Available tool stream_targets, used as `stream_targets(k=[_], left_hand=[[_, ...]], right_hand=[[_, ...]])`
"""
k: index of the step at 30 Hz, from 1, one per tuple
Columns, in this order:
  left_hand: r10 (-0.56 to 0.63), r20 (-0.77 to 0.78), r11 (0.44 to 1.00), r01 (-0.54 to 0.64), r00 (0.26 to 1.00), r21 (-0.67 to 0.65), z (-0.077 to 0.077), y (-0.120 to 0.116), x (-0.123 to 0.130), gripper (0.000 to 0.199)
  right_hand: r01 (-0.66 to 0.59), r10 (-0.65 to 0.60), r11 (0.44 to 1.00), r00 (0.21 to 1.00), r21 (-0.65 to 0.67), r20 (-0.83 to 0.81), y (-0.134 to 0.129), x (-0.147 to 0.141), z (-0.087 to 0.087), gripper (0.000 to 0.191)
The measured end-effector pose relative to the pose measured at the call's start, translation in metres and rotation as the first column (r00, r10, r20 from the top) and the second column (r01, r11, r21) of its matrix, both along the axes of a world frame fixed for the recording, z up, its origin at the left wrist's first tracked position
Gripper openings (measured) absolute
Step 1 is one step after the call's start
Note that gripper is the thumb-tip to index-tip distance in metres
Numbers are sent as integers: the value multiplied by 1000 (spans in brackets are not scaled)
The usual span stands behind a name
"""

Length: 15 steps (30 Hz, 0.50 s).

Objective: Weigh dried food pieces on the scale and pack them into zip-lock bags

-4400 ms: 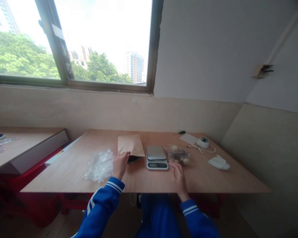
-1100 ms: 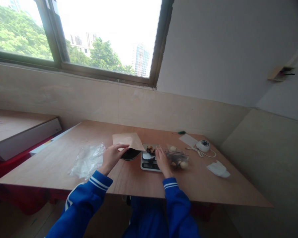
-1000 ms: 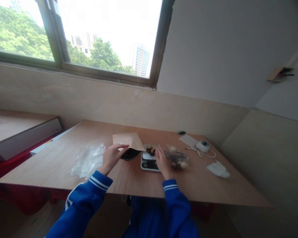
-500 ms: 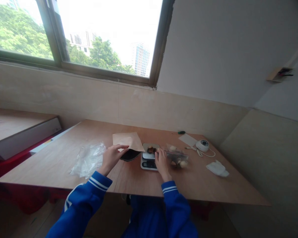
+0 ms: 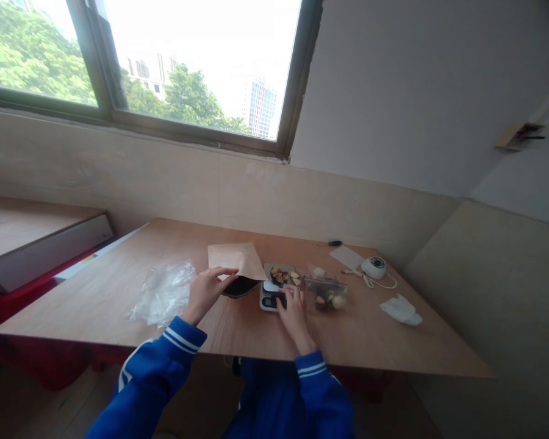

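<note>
My left hand [image 5: 205, 291] pinches the near edge of a brown paper bag [image 5: 238, 257], whose mouth gapes and shows a dark inside. Just right of the bag stands a small kitchen scale [image 5: 268, 303] with a dark display panel. Brown and pale dried slices [image 5: 281, 276] lie on its plate. Over the scale's front panel rests my right hand [image 5: 295, 312], fingers extended and apart, covering part of the panel; it holds nothing that I can see. Close by on its right is a clear zip bag [image 5: 332, 296] with dark and pale pieces inside.
Crumpled clear plastic bags [image 5: 162, 296] lie on the table's left. On the right are a white dome camera [image 5: 373, 267] with its cable, a white card [image 5: 346, 256], a green-handled tool [image 5: 335, 243] and a white crumpled wrapper [image 5: 401, 310]. The wall [image 5: 256, 195] borders the back.
My right hand has moved from the scale's plate toward me, onto the front panel. More slices, pale ones included, now show on the plate. The left hand and paper bag stay put.
</note>
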State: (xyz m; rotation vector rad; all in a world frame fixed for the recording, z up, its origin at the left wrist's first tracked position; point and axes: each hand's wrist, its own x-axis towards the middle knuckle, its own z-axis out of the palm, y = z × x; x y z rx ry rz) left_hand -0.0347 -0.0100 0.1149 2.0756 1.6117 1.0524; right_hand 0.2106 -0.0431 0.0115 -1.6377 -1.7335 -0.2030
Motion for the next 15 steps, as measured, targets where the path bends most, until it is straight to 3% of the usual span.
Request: stream_targets(k=[8, 15], left_hand=[[7, 0, 1000, -7, 1000, -3, -3, 0, 1, 30], [31, -50, 999, -31, 998, 11, -10, 2, -6, 31]], right_hand=[[-3, 3, 999, 1000, -39, 9, -5, -3, 5, 13], [-2, 15, 999, 958, 45, -286, 10, 20, 19, 28]])
